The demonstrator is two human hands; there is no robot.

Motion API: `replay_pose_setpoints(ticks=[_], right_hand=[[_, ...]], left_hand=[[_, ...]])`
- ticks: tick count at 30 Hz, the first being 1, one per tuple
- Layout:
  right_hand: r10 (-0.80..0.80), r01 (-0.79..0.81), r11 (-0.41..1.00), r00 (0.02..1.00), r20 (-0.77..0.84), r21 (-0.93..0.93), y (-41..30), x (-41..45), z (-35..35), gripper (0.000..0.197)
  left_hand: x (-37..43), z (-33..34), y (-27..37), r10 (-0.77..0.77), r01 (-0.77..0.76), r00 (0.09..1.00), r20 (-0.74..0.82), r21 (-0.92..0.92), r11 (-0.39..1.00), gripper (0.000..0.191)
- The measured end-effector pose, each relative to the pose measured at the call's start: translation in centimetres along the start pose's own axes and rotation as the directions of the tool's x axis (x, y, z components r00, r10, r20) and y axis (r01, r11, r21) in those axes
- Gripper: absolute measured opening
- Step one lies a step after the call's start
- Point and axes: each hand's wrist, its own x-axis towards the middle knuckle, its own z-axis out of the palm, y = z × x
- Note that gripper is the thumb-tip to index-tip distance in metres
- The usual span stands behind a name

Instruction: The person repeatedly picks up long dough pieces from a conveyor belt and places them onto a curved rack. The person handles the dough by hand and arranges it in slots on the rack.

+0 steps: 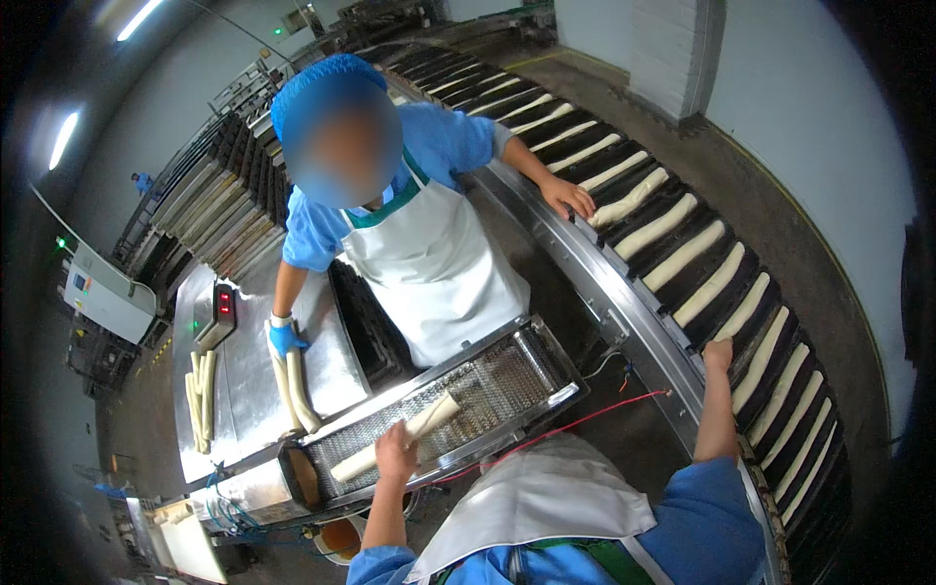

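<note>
My left hand [397, 452] grips a thick dough roll [431, 418] that lies slantwise over the wire-mesh conveyor [504, 376]. Out to the right, my right hand [718, 355] is closed at the near end of a dough strip [747, 303], which lies in a dark grooved baking tray [757, 338]; its fingertips are hidden. More dough strips [686, 263] lie side by side in the trays along the curved line. Across the mesh conveyor, a co-worker's gloved hand [285, 336] rests on long dough rolls [297, 387], and their bare hand [567, 196] touches the tray line.
A steel table [248, 322] at the left bears a digital scale [217, 316] and several dough rolls [201, 398]. A metal rail [621, 300] edges the tray line. A red cord [563, 428] crosses before my apron. Behind the co-worker [439, 278] stand stacked trays [219, 197].
</note>
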Motion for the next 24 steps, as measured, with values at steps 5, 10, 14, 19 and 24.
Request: replay_pose_setpoints(ticks=[5, 10, 14, 19, 24], right_hand=[[-0.211, -0.126, 0.287, 0.959, 0.190, 0.950, -5.7, -4.5, -7.0, 0.028], [-0.571, -0.203, -0.681, 0.748, -0.337, 0.704, -11.1, -9.3, -21.6, 0.049], [-0.584, -0.191, -0.187, 0.811, 0.047, 0.964, -13.7, -14.5, -18.0, 0.049], [-0.716, -0.041, 0.605, 0.411, 0.565, 0.795, -15.1, -25.7, -0.6, 0.019], [-0.745, 0.844, 0.206, -0.193, 0.639, 0.495, -12.9, -36.1, 8.6, 0.046]], left_hand=[[-1.9, -1.3, -3.6, -0.145, 0.146, 0.988, -0.055, 0.018, 0.989, 0.052], [-3.1, -0.3, -4.3, -0.172, 0.181, 0.980, -0.098, 0.097, 0.979, 0.050], [-2.5, 1.9, -1.0, -0.137, 0.141, 0.987, -0.081, 0.047, 0.989, 0.046], [-1.0, 1.9, 6.7, 0.109, -0.114, 0.993, -0.039, -0.174, 0.978, 0.051], [-1.7, 2.0, 7.9, 0.242, -0.220, 0.970, 0.036, -0.303, 0.927, 0.048]])
